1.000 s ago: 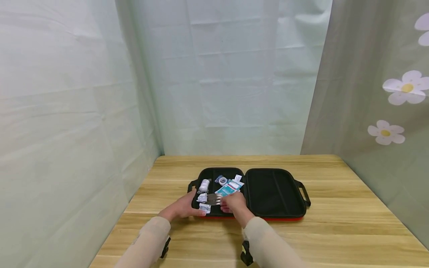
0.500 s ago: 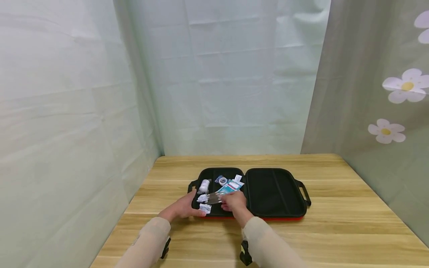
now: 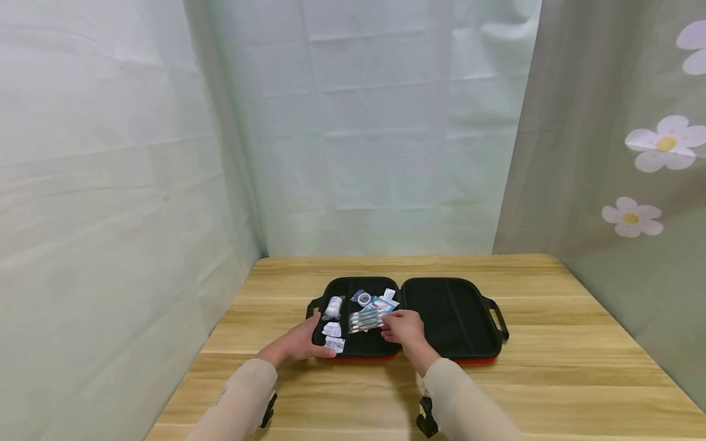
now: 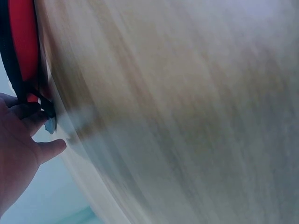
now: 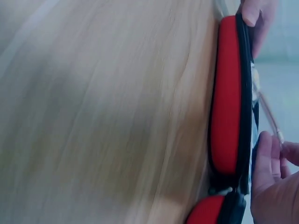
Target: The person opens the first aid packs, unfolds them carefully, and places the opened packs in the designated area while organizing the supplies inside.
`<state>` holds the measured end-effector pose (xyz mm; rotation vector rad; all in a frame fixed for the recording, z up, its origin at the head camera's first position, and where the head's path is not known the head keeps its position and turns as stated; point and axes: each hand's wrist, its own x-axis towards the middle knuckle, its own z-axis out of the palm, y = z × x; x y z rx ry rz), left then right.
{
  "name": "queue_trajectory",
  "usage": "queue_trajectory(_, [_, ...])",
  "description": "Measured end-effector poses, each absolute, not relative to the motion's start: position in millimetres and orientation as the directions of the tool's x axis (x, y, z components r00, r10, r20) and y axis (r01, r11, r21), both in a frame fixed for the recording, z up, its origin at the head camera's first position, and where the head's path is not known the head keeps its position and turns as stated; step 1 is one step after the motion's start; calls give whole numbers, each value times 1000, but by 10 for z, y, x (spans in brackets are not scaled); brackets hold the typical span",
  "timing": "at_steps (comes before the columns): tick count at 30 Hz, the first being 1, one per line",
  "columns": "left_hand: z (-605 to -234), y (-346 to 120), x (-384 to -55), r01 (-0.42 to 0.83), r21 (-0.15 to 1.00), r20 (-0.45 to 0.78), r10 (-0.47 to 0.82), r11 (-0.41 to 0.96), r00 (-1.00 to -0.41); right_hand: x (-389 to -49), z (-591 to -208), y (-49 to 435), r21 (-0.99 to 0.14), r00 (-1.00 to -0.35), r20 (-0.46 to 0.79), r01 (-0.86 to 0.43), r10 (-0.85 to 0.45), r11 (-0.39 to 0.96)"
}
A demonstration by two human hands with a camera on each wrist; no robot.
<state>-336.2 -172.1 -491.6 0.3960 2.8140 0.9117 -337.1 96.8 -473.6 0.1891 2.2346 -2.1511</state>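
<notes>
I see the right hand [image 3: 405, 329] pinching a flat, clear plastic packet of slender sticks [image 3: 365, 321] above the left half of an open, rounded, black-lined red case [image 3: 366, 348]; the left hand [image 3: 299, 340], fingers spread, touches its near-left corner.

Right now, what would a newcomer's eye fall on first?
Probably the open black-and-red case on the wooden table. Over its left half, the right hand pinches a clear packet of sticks. White daisies stand out on the curtain at far right.
</notes>
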Motion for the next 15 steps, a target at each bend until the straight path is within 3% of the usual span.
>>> queue_trajectory(15, [-4893, -1723, -3348, 177, 578, -89, 277, 797, -957, -3548, -4683, 1567, -997, -991, -73, 75, 110, 14])
